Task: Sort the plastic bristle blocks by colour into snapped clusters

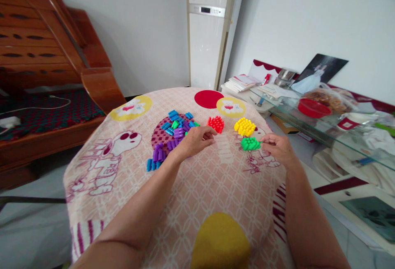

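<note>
On the patterned tablecloth [191, 203], the right hand [279, 147] pinches green pieces [250, 143], the left hand [195, 140] curling with fingers [210, 130] parted

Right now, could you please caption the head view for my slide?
Left hand near red pieces, right hand at green pieces, over a patterned tablecloth.

The left hand [197, 140] partly hides the purple pieces [159, 153]; whether the right fingers [270, 139] grip anything is unclear.
</note>
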Demonstrator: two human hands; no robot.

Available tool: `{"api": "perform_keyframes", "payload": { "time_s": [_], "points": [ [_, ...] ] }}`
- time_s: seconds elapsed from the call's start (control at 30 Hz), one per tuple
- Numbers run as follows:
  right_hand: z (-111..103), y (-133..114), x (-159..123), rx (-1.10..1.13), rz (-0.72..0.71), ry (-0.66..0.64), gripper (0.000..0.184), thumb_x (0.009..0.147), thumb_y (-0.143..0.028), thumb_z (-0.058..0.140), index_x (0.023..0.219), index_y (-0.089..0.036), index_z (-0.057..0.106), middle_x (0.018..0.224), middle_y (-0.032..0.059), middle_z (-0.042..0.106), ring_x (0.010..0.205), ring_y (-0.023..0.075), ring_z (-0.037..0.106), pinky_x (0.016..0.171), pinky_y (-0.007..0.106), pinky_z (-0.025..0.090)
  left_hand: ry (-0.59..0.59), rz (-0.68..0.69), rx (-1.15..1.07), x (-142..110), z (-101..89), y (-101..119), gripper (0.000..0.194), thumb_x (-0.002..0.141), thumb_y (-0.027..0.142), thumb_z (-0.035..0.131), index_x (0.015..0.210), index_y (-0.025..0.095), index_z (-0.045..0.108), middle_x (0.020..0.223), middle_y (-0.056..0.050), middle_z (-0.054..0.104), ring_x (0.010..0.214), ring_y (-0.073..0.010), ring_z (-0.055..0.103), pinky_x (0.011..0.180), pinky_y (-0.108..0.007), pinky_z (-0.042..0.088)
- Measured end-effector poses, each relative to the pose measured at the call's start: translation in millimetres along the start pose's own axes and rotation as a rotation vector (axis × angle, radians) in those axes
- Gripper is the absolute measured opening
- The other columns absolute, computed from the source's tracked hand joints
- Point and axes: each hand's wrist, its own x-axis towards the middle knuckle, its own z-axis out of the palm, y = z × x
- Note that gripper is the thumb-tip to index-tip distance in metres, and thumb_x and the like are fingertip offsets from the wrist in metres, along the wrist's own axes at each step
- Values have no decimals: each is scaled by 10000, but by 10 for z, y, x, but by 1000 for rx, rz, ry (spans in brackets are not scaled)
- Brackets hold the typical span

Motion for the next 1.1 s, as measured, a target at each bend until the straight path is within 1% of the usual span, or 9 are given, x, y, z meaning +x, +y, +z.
{"api": "perform_keyframes", "payload": {
  "time_s": [0.17,0.47,0.63,0.73,0.8,0.87,0.93,1.03,1.1],
  "points": [
    [21,36,-3,-69,58,-93,233,618,-351,662,744,-155,661,568,-8,627,453,112,520,435,220,377,119,-64,-2,-38,-301,-111,249,776,255,629,988,149,706,831,-52,744,758,-175,701,706,-271,548],
    [58,157,22,-101,86,-63,246,595,-359,653,748,-166,655,567,5,648,435,132,532,402,225,370,338,-195,-70,-201,-765,-219,340,724,377,704,968,141,727,847,-76,746,752,-193,690,663,-290,555],
    [134,73,13,-122,-67,90,220,688,-351,642,791,-163,688,563,1,634,472,139,550,457,237,420,533,-251,-122,-331,-1020,-207,334,702,349,728,969,148,712,777,-51,723,679,-171,674,660,-301,567],
    [453,-43,-42,-117,-187,108,223,772,-361,609,824,-167,705,657,25,677,567,161,612,545,259,480,586,-271,-94,-425,-1148,-217,323,708,344,721,961,144,705,759,-42,713,658,-154,660,646,-286,559],
    [762,-140,-122,-159,-256,3,223,810,-346,589,870,-174,718,674,26,686,595,166,625,577,264,490,463,-292,-65,-482,-1207,-228,300,706,345,720,928,143,706,750,-43,717,652,-150,655,630,-275,547],
    [1082,-254,-223,-210,-326,-147,200,826,-304,586,910,-188,725,692,24,699,630,169,642,622,269,506,261,-309,-6,-521,-1240,-237,271,688,346,730,882,156,719,733,-41,722,653,-152,656,611,-260,529],
    [1367,-388,-323,-205,-439,-281,233,860,-269,570,1018,-186,719,839,55,736,715,175,670,680,281,529,143,-313,87,-536,-1247,-239,251,676,351,733,855,176,736,711,-33,724,655,-156,660,594,-244,508],
    [1693,-622,-449,-226,-680,-407,375,920,-260,538,1273,-176,631,1185,128,689,1075,230,643,927,368,518,198,-304,187,-525,-1229,-232,279,703,376,709,897,180,749,710,-31,729,655,-159,662,588,-236,491],
    [1865,-768,-520,-298,-796,-499,483,942,-326,555,1407,-200,527,1464,148,502,1313,268,498,1062,434,440,255,-289,182,-511,-1216,-231,320,729,397,691,946,167,743,736,-42,737,658,-161,661,588,-237,486]
  ]
}}
